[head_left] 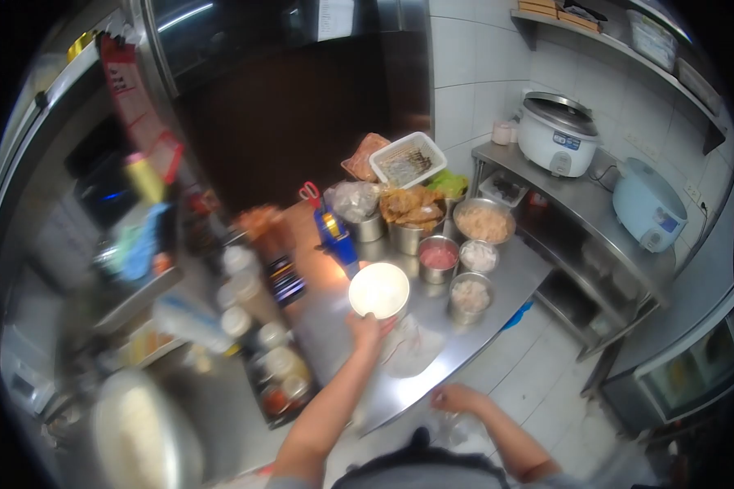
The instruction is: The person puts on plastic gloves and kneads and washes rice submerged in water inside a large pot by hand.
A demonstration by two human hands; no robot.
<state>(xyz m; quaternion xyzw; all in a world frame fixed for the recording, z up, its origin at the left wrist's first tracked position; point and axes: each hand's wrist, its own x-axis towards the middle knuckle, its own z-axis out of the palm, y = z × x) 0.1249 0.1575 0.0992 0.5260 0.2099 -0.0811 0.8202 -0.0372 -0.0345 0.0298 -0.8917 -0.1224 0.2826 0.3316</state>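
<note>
My left hand (pixel 369 328) grips the near rim of a round white bowl (pixel 379 291) over the steel table (pixel 501 281); its contents look pale. Beside the bowl lies a clear plastic bag (pixel 413 348), flat on the steel. My right hand (pixel 457 398) is in front of the table's near edge, with its fingers curled; something clear and blurred hangs under it. Right of the bowl stand metal pots, one with pink contents (pixel 439 257) and one with pale pieces (pixel 470 297).
A blue tape dispenser (pixel 333 232) and red scissors (pixel 309 193) are behind the bowl. Bottles (pixel 281 363) and a large bowl (pixel 139 432) stand at left. Rice cookers (pixel 556 138) occupy the right shelf. A blue item (pixel 517 315) hangs at the table's right edge.
</note>
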